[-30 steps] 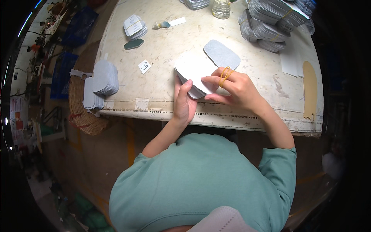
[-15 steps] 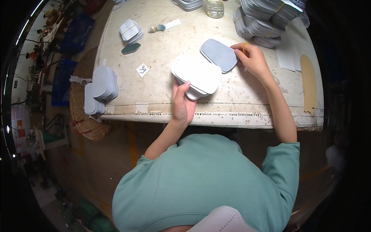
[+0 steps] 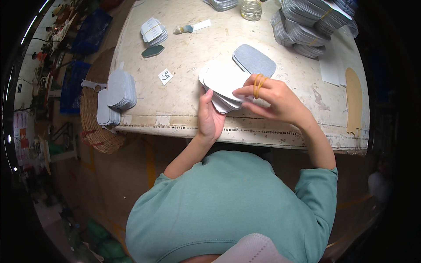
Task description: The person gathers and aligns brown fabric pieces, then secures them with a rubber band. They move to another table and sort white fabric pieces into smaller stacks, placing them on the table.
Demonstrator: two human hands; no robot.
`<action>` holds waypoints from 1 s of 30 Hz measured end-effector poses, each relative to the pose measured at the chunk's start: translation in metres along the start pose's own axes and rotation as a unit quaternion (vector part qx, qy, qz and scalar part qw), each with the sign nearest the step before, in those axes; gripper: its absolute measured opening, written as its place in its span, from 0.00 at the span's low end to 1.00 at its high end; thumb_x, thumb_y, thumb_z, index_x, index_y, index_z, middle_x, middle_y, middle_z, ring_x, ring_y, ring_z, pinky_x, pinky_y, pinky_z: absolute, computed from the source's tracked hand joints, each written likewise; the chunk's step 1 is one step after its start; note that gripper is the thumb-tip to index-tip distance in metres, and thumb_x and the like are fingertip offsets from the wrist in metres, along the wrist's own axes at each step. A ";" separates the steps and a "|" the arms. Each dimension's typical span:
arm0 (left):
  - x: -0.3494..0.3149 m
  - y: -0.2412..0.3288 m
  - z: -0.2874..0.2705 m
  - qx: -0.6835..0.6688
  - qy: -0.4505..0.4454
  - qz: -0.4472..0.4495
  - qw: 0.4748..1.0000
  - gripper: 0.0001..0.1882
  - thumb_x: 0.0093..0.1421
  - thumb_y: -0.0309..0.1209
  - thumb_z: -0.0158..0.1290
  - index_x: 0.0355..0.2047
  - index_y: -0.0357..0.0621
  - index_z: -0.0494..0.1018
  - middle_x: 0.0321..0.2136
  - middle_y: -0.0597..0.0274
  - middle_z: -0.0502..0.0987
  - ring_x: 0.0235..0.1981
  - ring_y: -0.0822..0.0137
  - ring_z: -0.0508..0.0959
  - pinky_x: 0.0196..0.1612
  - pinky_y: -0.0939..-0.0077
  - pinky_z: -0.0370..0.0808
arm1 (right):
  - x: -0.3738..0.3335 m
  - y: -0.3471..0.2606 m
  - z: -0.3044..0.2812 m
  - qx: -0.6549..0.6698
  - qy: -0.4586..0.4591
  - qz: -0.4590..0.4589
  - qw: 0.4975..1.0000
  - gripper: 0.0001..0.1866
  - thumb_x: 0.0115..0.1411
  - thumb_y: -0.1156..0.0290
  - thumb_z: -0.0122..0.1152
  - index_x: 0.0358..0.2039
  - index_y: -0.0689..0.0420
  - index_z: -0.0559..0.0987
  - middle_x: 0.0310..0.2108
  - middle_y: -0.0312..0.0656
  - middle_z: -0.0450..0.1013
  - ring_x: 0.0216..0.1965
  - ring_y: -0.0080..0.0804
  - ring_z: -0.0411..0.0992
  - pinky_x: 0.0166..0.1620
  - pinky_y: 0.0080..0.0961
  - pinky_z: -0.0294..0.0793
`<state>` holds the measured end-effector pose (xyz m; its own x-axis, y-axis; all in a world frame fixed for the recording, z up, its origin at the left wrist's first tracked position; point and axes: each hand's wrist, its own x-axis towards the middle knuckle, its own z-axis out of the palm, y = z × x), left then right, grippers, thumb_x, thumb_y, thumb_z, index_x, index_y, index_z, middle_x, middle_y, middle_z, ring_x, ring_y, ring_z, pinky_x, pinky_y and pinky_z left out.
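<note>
My left hand [image 3: 210,118] grips a fanned stack of white rounded pieces [image 3: 222,81] from its near edge, thumb on top. At the stack's right corner, my right hand [image 3: 277,100] has the edge of the top piece between its thumb and fingers, which are slightly blurred. Yellow rubber bands [image 3: 258,85] loop around fingers of that hand. Just beyond the stack, a small pile of blue-grey rounded pieces [image 3: 255,59] lies on the table, partly covered by the white stack and my right hand.
Grey stacks [image 3: 120,90] stand at the table's left edge beside a wicker basket [image 3: 98,136]. Tall banded piles [image 3: 302,22] and a glass jar [image 3: 251,9] are at the back. A banded stack [image 3: 153,31], green piece [image 3: 152,51], numbered card [image 3: 165,76] and tan template [image 3: 353,101] lie around.
My right hand has left the blue-grey pile and moved left and nearer, to the edge of the white stack. My left hand still holds that stack.
</note>
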<state>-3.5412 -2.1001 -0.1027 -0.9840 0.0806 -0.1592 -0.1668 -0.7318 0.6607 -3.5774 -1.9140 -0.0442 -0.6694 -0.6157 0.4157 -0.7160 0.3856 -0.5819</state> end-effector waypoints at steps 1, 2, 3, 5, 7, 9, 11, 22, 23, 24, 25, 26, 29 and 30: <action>0.000 0.000 0.000 0.009 -0.002 0.003 1.000 0.30 0.66 0.44 0.40 0.63 0.39 0.53 0.59 0.55 0.62 0.61 0.61 0.63 0.62 0.60 0.62 | -0.001 0.004 -0.005 0.026 0.027 0.014 0.999 0.17 0.50 0.77 0.66 0.43 0.55 0.80 0.35 0.40 0.74 0.31 0.31 0.75 0.35 0.26 0.76; 0.000 -0.001 -0.001 0.018 -0.004 0.005 1.000 0.31 0.66 0.45 0.41 0.63 0.39 0.53 0.59 0.55 0.62 0.61 0.61 0.63 0.62 0.60 0.63 | -0.002 0.008 -0.010 0.056 0.050 0.027 0.997 0.16 0.50 0.78 0.65 0.42 0.55 0.80 0.34 0.41 0.75 0.30 0.30 0.75 0.34 0.25 0.76; -0.001 -0.001 -0.001 0.023 -0.014 0.012 1.000 0.31 0.66 0.45 0.41 0.63 0.40 0.53 0.59 0.55 0.62 0.61 0.61 0.64 0.62 0.61 0.64 | -0.002 0.015 -0.016 0.037 0.106 0.035 0.993 0.16 0.53 0.85 0.59 0.43 0.59 0.80 0.30 0.39 0.74 0.29 0.23 0.71 0.31 0.19 0.70; -0.001 -0.001 -0.003 0.036 -0.004 0.002 0.999 0.31 0.66 0.45 0.42 0.63 0.40 0.53 0.59 0.56 0.62 0.61 0.62 0.64 0.61 0.61 0.65 | -0.003 0.031 -0.026 0.108 0.175 0.140 0.968 0.12 0.58 0.79 0.56 0.43 0.58 0.81 0.27 0.37 0.73 0.25 0.20 0.70 0.32 0.15 0.70; -0.001 0.000 -0.003 0.046 -0.008 -0.010 0.999 0.31 0.65 0.44 0.42 0.63 0.40 0.53 0.59 0.56 0.62 0.61 0.62 0.64 0.61 0.60 0.65 | -0.002 0.047 -0.027 0.230 0.182 0.320 0.901 0.11 0.59 0.76 0.56 0.42 0.60 0.81 0.26 0.38 0.72 0.24 0.20 0.69 0.30 0.18 0.69; -0.001 0.000 -0.002 0.041 -0.006 -0.013 0.999 0.30 0.65 0.43 0.42 0.63 0.39 0.53 0.59 0.56 0.62 0.61 0.62 0.64 0.61 0.60 0.64 | -0.002 0.058 -0.028 -0.071 0.052 0.425 0.901 0.12 0.59 0.73 0.58 0.42 0.62 0.80 0.27 0.41 0.72 0.23 0.23 0.69 0.30 0.21 0.70; -0.001 0.001 -0.001 0.033 0.000 -0.013 0.999 0.30 0.65 0.42 0.41 0.63 0.39 0.54 0.59 0.55 0.63 0.61 0.62 0.64 0.61 0.60 0.64 | -0.002 0.057 -0.020 -0.123 0.131 0.277 0.944 0.13 0.57 0.71 0.59 0.43 0.61 0.80 0.28 0.44 0.73 0.22 0.28 0.69 0.30 0.24 0.71; -0.001 0.001 -0.004 0.015 -0.007 -0.014 1.000 0.30 0.65 0.45 0.37 0.62 0.39 0.54 0.59 0.54 0.63 0.61 0.60 0.64 0.62 0.59 0.63 | 0.000 -0.010 0.033 -0.062 0.071 0.001 0.996 0.14 0.49 0.68 0.68 0.37 0.57 0.78 0.31 0.41 0.72 0.30 0.36 0.73 0.34 0.28 0.75; 0.000 0.001 -0.004 0.014 -0.010 -0.014 1.000 0.30 0.65 0.45 0.37 0.63 0.40 0.53 0.59 0.54 0.63 0.61 0.60 0.64 0.62 0.59 0.63 | -0.001 -0.008 0.031 -0.025 0.072 0.010 0.997 0.13 0.50 0.69 0.67 0.36 0.57 0.79 0.31 0.41 0.72 0.30 0.35 0.73 0.33 0.27 0.75; 0.000 0.001 -0.004 0.009 -0.011 -0.013 1.000 0.30 0.65 0.45 0.37 0.63 0.40 0.53 0.59 0.54 0.63 0.61 0.60 0.64 0.62 0.59 0.63 | -0.002 -0.006 0.028 0.017 0.075 0.015 0.997 0.12 0.50 0.70 0.66 0.36 0.58 0.79 0.30 0.41 0.73 0.29 0.34 0.73 0.33 0.26 0.74; 0.000 0.001 -0.004 0.004 -0.011 -0.013 1.000 0.30 0.65 0.45 0.37 0.63 0.40 0.53 0.59 0.54 0.63 0.61 0.60 0.64 0.62 0.59 0.63 | -0.002 -0.003 0.024 0.039 0.078 0.024 0.996 0.11 0.50 0.72 0.65 0.36 0.59 0.79 0.29 0.41 0.73 0.28 0.32 0.73 0.32 0.25 0.74; 0.000 0.001 -0.004 0.000 -0.011 -0.013 1.000 0.31 0.65 0.45 0.37 0.63 0.40 0.53 0.59 0.55 0.63 0.61 0.60 0.64 0.62 0.59 0.63 | -0.001 0.002 0.019 0.067 0.084 0.030 0.994 0.11 0.51 0.74 0.64 0.37 0.59 0.80 0.28 0.40 0.73 0.28 0.30 0.73 0.32 0.24 0.74; -0.001 0.001 -0.002 -0.001 -0.014 -0.014 1.000 0.31 0.66 0.46 0.37 0.63 0.40 0.52 0.60 0.55 0.62 0.61 0.59 0.64 0.62 0.59 0.62 | -0.001 0.016 0.000 0.121 0.141 0.129 0.974 0.11 0.56 0.78 0.59 0.40 0.61 0.81 0.26 0.38 0.74 0.27 0.21 0.72 0.32 0.19 0.73; -0.001 0.002 -0.002 0.003 -0.010 -0.017 1.000 0.31 0.66 0.45 0.37 0.63 0.40 0.52 0.60 0.54 0.62 0.62 0.59 0.63 0.62 0.59 0.62 | 0.000 0.023 -0.005 0.172 0.180 0.169 0.954 0.10 0.58 0.78 0.57 0.40 0.62 0.81 0.27 0.38 0.75 0.26 0.19 0.72 0.32 0.18 0.73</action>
<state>-3.5400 -2.1027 -0.1027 -0.9789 0.1177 -0.1672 -0.1998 -0.7238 0.6604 -3.5952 -1.9015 -0.0537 -0.9193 -0.1964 0.3410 -0.3817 0.2339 -0.8942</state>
